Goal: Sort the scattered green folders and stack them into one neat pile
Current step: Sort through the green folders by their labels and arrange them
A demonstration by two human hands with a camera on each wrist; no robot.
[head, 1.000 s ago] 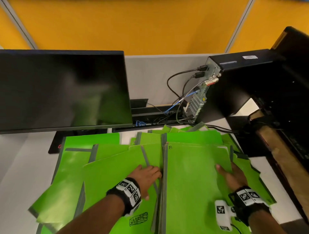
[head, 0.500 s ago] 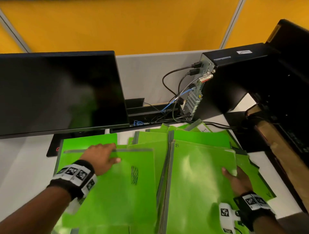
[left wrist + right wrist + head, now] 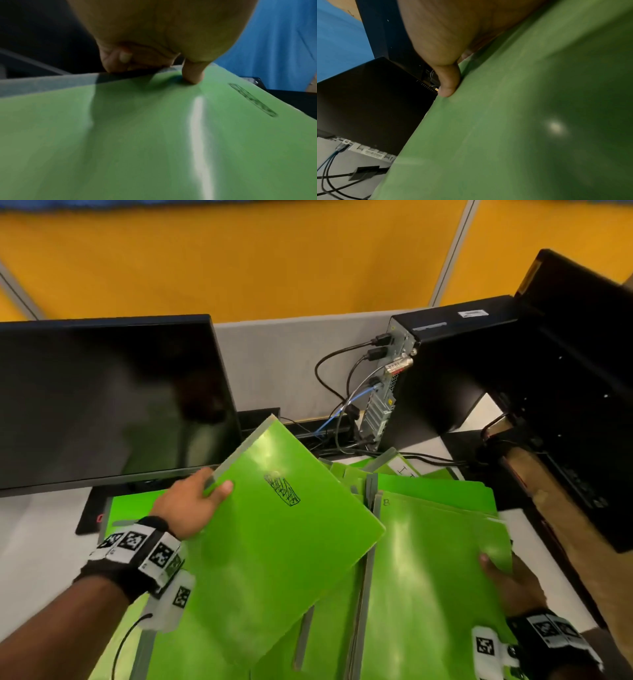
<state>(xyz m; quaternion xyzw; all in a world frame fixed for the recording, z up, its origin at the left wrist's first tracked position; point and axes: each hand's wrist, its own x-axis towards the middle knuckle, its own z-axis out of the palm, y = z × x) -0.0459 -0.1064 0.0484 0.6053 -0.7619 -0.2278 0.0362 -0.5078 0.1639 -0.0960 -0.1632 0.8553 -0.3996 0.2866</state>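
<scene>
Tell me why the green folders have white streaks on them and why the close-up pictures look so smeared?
Head view: overhead light glares off the glossy lifted folder held by the left hand, and the folder pile under the right hand. Left wrist view: one long white glare stripe, thumb shadow, soft focus. Right wrist view: a small glare spot, heavy blur, dark corner.

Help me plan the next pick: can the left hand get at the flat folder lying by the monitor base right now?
Probably not yet. The left hand is gripping the lifted folder, which hangs tilted over much of that flat folder; only its far-left part shows.
</scene>
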